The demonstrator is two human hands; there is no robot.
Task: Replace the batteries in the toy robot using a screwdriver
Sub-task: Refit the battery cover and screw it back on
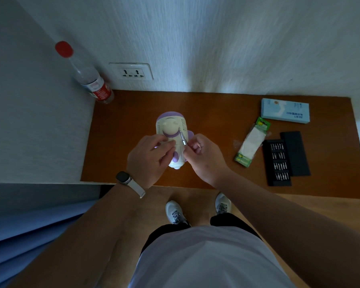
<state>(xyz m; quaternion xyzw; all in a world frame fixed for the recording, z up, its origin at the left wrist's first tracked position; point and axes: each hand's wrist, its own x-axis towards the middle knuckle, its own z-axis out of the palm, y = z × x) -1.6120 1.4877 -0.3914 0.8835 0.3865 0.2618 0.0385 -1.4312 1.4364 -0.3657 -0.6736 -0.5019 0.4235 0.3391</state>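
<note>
The right hand (206, 157) pinches the slim screwdriver (183, 138) in curled fingertips, its tip on the white-and-purple toy robot (172, 124), which lies at frame centre on the brown table (123, 121) under the left hand's (150, 156) straight, pressing fingers.

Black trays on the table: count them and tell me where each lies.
2. The bit tray lies at the table's right front; the bare tray lies alongside its right edge. None seems hidden.
</note>
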